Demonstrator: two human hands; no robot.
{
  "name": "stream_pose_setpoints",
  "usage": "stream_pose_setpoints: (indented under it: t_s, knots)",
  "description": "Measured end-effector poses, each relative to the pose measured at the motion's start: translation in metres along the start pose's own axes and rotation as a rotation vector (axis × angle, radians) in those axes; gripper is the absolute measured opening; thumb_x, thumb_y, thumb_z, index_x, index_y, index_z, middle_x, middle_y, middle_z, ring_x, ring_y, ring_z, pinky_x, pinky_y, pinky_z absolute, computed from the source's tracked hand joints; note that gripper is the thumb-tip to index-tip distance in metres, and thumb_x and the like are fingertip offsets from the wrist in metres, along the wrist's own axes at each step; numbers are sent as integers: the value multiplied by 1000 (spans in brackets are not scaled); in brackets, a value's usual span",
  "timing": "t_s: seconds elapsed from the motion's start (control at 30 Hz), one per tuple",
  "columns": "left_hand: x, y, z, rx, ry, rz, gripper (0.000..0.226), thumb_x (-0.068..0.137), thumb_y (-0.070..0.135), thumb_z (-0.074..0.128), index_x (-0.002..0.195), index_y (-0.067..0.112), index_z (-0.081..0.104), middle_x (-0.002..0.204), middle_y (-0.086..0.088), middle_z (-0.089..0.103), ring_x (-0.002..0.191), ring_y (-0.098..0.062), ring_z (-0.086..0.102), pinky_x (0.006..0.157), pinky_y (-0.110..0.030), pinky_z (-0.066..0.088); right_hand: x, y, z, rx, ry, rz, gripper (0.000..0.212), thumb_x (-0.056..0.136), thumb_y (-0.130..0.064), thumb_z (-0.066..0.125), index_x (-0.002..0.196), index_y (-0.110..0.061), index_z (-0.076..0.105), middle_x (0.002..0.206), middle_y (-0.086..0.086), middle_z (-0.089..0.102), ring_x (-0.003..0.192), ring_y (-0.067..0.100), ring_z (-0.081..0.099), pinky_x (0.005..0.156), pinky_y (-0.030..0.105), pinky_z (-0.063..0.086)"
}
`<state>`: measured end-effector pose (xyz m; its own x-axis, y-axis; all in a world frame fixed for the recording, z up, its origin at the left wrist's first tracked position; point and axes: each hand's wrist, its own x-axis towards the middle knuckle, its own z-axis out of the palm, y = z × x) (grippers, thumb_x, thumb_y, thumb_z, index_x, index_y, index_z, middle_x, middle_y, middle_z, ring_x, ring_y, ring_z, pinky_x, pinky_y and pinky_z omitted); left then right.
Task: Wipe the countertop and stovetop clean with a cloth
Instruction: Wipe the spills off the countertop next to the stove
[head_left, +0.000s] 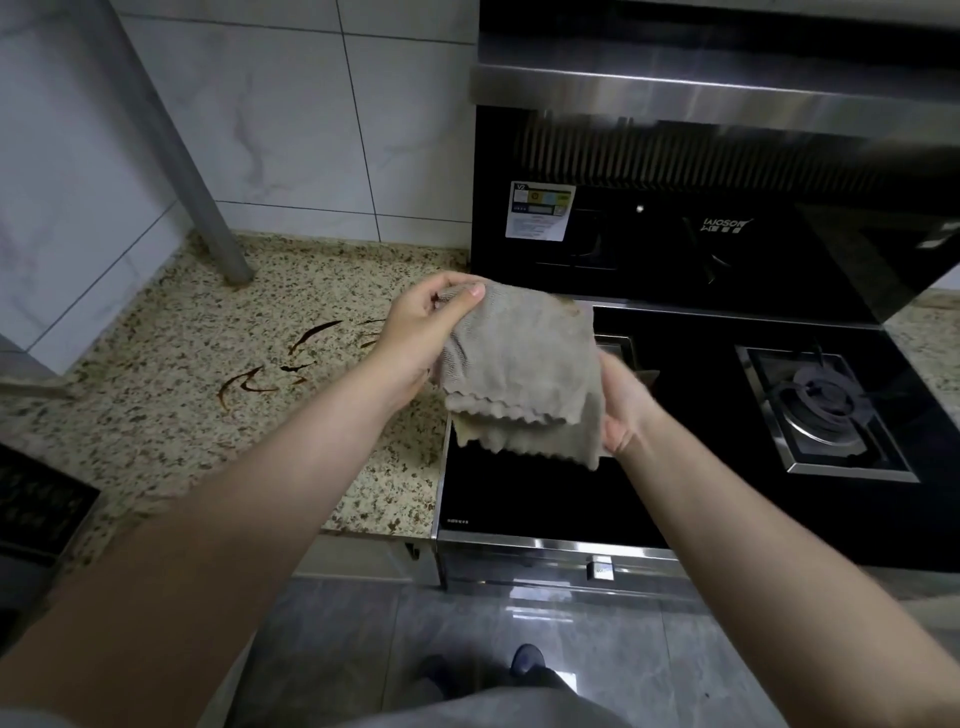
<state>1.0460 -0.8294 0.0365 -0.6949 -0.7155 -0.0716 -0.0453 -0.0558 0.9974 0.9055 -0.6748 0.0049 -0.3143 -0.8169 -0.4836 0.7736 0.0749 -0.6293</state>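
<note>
Both hands hold a folded grey cloth (519, 364) above the stovetop (675, 415): left hand (415, 343) pinches its top corner, right hand (626, 405) grips its side. Brown streaks (291, 364) mark the speckled bench (156, 415).

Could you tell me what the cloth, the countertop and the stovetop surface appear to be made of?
The cloth looks like soft grey microfibre or terry: fuzzy nap, scalloped hem. The countertop seems to be polished speckled granite or a similar stone composite. The stovetop looks like glossy black glass, judging by its reflections, with a brushed steel front edge.
</note>
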Motion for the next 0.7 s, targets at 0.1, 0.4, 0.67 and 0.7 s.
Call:
stream_pose_setpoints:
  t_s: [0.1,0.4,0.67,0.7]
  knots:
    - [-2,2,9,92,6,40,7,96,23,69,100,24,74,90,9,72,77,1,70,65,-17,53,2,22,3,-101,17,56,28,108,-10,37,94,-9,61,64,0,73,56,12,71,52,25,59]
    - [7,-9,8,251,91,44,21,90,32,75,111,33,71,133,5,65,132,-22,55,114,-48,42,-11,15,0,213,-167,11,70,102,-58,43,130,1,68,141,25,60,123,41,65,108,57,47]
    - [-22,-12,25,671,-115,429,43,86,38,76,127,34,64,139,17,53,121,17,44,115,-29,38,-8,6,-3,199,-156,-35,85,97,-72,42,148,-4,52,147,24,55,139,40,52,119,55,35]
    - [-25,-17,26,706,-202,437,46,84,45,76,127,36,64,140,20,51,124,13,47,114,-32,40,-7,6,-3,191,-172,-37,84,97,-71,41,148,-5,52,146,25,55,138,41,52,117,56,38]
